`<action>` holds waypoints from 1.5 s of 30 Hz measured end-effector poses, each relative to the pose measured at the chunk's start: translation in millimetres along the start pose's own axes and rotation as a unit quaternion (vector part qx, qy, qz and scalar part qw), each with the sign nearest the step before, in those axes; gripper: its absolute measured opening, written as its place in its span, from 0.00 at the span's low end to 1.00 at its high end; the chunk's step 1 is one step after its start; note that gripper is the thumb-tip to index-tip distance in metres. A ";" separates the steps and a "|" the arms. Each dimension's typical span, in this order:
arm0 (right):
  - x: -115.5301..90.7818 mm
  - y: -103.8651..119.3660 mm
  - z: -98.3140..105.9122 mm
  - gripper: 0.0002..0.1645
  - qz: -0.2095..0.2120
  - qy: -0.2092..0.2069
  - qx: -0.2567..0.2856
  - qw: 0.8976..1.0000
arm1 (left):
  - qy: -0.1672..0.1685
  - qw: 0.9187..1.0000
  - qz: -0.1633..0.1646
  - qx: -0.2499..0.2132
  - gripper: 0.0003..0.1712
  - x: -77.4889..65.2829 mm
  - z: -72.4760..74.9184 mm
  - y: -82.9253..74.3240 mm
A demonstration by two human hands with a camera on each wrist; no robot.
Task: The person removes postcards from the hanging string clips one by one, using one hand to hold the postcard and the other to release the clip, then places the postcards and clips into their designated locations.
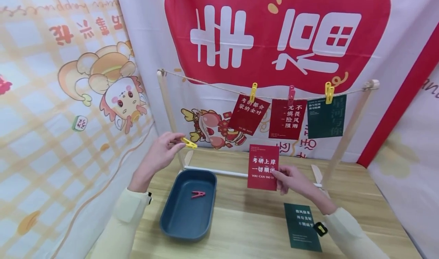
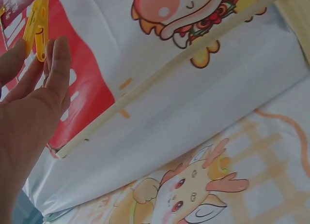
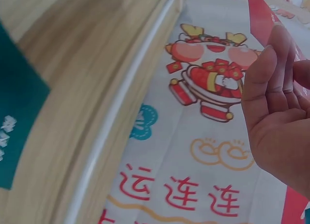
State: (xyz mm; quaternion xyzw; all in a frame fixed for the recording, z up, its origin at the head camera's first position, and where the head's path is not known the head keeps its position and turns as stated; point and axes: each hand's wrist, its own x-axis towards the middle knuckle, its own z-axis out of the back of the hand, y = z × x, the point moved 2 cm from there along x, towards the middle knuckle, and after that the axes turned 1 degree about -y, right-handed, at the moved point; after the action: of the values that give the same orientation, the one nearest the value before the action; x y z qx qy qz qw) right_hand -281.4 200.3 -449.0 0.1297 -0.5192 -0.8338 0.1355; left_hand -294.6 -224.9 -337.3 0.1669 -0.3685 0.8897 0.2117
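My left hand (image 1: 159, 154) pinches a yellow clothespin (image 1: 189, 143) between thumb and fingertips, left of the rack and above the tray. In the left wrist view, that clothespin (image 2: 37, 28) stands upright at the fingertips. With my right hand (image 1: 291, 179), I hold a red card (image 1: 262, 162) with white lettering by its lower right side, below the string (image 1: 212, 85). Two red cards (image 1: 248, 116) and a green card (image 1: 327, 118) hang from it by yellow and pink clothespins (image 1: 291, 94). In the right wrist view, the right hand (image 3: 278, 103) shows, but its grip is unclear.
A blue tray (image 1: 166, 213) on the wooden table (image 1: 247, 224) contains a pink clothespin (image 1: 198, 194). Another green card (image 1: 302, 228) lies near my right forearm. Wooden posts (image 1: 353, 129) and a white bar (image 1: 223, 171) form the rack before a printed cloth (image 1: 147, 7).
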 end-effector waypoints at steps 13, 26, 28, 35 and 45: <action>-26.1 -51.8 12.3 0.23 -0.058 0.023 0.001 0.998 | 0.028 0.999 0.021 -0.003 0.14 -27.4 -30.6 27.9; -58.6 -100.9 18.5 0.24 -0.127 0.104 0.058 0.985 | 0.095 0.993 0.020 0.061 0.11 -64.8 -69.0 59.9; -64.0 -108.1 17.8 0.23 -0.124 0.120 0.069 0.983 | 0.102 0.992 0.024 0.072 0.11 -70.3 -74.0 62.4; -75.6 -127.8 12.9 0.22 -0.111 0.142 0.082 0.980 | 0.115 0.987 0.038 0.102 0.09 -82.1 -96.8 69.6; -91.1 -144.6 14.3 0.23 -0.145 0.122 0.052 0.980 | 0.167 0.976 0.025 0.139 0.12 -97.5 -126.7 79.2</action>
State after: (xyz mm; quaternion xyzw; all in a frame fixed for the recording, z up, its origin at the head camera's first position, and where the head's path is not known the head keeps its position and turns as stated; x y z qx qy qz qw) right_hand -215.0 306.3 -566.3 0.3116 -0.5174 -0.7940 0.0688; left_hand -268.7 -208.2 -513.0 0.0344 -0.2049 0.9524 0.2232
